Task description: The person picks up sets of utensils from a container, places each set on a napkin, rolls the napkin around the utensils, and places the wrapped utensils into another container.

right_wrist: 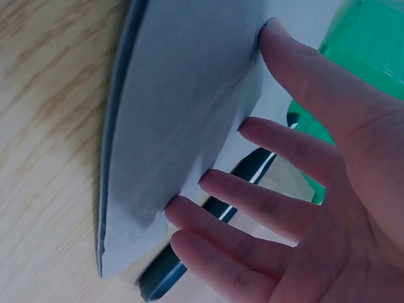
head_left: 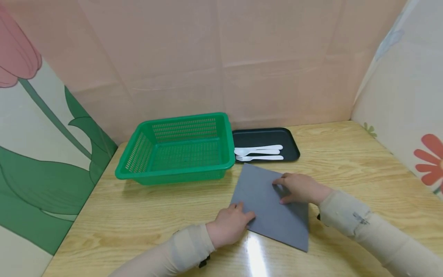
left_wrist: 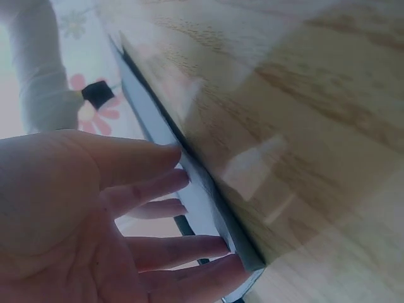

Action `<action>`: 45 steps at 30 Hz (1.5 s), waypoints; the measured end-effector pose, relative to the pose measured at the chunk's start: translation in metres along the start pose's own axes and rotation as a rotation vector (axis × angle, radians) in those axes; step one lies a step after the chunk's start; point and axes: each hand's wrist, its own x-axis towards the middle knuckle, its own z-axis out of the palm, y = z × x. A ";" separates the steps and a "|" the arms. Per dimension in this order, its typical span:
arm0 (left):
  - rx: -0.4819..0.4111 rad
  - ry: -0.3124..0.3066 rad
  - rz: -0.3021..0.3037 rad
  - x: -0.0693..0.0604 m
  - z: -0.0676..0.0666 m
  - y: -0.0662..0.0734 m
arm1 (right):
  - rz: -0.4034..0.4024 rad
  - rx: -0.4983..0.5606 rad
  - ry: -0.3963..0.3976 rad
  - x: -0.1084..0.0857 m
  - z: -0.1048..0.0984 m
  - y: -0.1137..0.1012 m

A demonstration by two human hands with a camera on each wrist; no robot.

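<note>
A grey flat rectangular mat (head_left: 266, 204), possibly folded cloth, lies on the wooden table at an angle. Two layers show along one edge of the grey mat (right_wrist: 183, 126) in the right wrist view. My left hand (head_left: 230, 225) touches its left corner, fingertips on the surface and thumb by the near edge. Spread fingers of my right hand (head_left: 301, 188) rest their tips on the upper right part of the same mat. In the left wrist view, the left hand's fingers (left_wrist: 183, 252) are nearly straight against the mat's edge.
Behind and to the left stands a green plastic basket (head_left: 185, 175) with slotted walls. Beside it, a black tray (head_left: 263, 136) holds white plastic cutlery (head_left: 259, 152), including a fork and a spoon. A pink curtain backs the table; printed panels flank it.
</note>
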 end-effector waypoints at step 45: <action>-0.001 0.046 -0.011 0.004 0.005 -0.012 | 0.068 -0.002 -0.033 -0.010 0.002 -0.003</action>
